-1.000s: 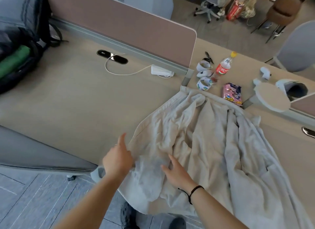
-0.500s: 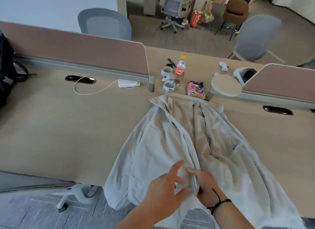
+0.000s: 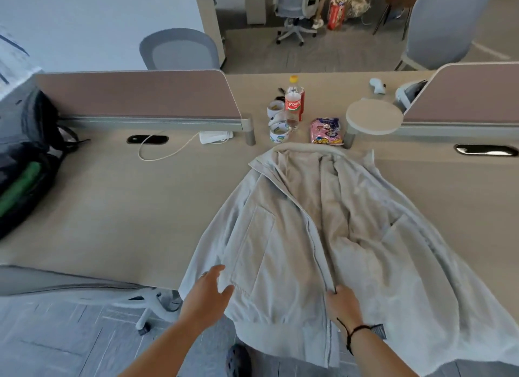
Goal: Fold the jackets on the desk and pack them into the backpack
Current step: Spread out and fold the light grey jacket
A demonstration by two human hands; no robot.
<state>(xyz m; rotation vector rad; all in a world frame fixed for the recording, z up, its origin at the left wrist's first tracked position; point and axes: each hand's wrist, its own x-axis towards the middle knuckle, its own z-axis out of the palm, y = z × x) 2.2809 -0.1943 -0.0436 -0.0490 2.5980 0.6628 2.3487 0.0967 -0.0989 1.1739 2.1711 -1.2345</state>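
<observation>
A light grey zip jacket (image 3: 280,230) lies spread on the desk (image 3: 112,208), collar away from me, hem hanging over the front edge. Its left front panel is laid flat, while the right side lies open with the beige lining showing. My left hand (image 3: 207,298) rests with straight fingers on the left panel near the hem. My right hand (image 3: 341,302) pinches the zip edge of that panel low down. A black backpack (image 3: 25,163) stands open at the far left of the desk with green cloth (image 3: 19,188) inside.
Behind the collar stand tape rolls (image 3: 278,123), a cola bottle (image 3: 293,101) and a pink snack bag (image 3: 325,130). A white charger and cable (image 3: 213,136) lie by the brown divider (image 3: 134,95). A grey chair (image 3: 56,284) sits at the lower left.
The left front panel has been drawn across and flattened. My hands, together at the middle before, have moved apart: left to the panel's outer side, right onto the zip edge.
</observation>
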